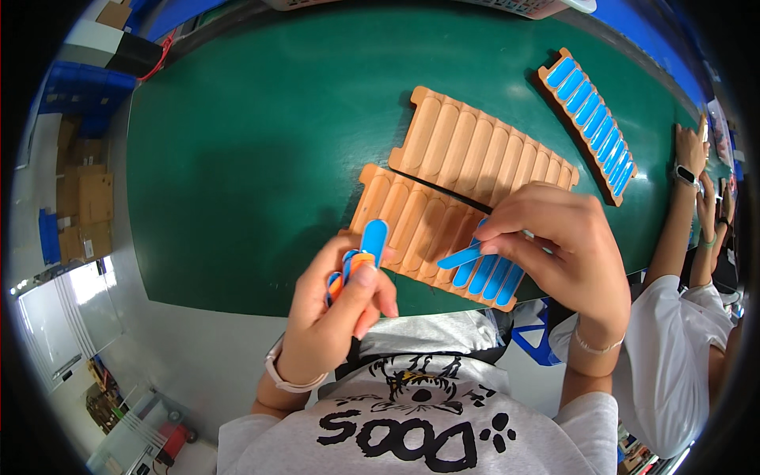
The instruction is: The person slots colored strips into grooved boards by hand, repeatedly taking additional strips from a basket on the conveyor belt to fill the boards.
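Note:
My left hand (336, 297) is closed around a small bunch of round-ended blue and orange strips (374, 237), one blue end sticking up past the fingers. Between thumb and fingertips, my right hand (564, 249) pinches a single blue strip (457, 258), tilted over the near wooden tray (396, 207). That tray has a row of long rounded grooves. Several blue strips (497, 279) lie side by side in its grooves at the right end, partly hidden by my right hand; bare grooves show on its left.
A second grooved wooden tray (467, 142) lies just beyond, its visible grooves bare. Farther right, a narrow tray (564, 53) holds a row of blue strips. A pale basket (534, 7) stands at the green table's (237, 103) far edge. Another person's arm (673, 214) rests at the right.

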The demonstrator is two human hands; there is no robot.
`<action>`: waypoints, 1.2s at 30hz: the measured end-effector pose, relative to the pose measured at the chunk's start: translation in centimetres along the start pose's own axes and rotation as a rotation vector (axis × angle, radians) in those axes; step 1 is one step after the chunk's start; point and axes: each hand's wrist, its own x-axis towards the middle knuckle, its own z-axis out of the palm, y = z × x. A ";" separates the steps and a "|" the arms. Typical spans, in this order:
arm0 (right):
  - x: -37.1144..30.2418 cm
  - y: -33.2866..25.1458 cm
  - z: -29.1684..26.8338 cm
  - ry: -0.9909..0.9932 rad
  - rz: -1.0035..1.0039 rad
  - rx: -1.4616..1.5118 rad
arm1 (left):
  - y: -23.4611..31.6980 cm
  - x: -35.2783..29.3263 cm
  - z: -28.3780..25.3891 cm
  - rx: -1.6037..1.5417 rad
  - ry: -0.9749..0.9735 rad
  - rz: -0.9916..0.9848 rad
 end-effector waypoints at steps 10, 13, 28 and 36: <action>2.5 0.6 0.9 -0.200 -0.098 -0.164 | -0.1 -0.6 -0.5 0.069 -0.065 -0.064; 2.6 0.5 0.5 -0.133 -0.146 -0.331 | 0.1 -0.5 -0.9 0.017 0.060 -0.048; -2.0 -0.2 1.9 0.024 0.011 -0.387 | 0.2 0.5 0.0 -0.021 -0.018 -0.038; -2.6 -0.4 2.4 0.243 -0.031 -0.157 | 0.3 1.0 0.9 0.084 -0.173 -0.150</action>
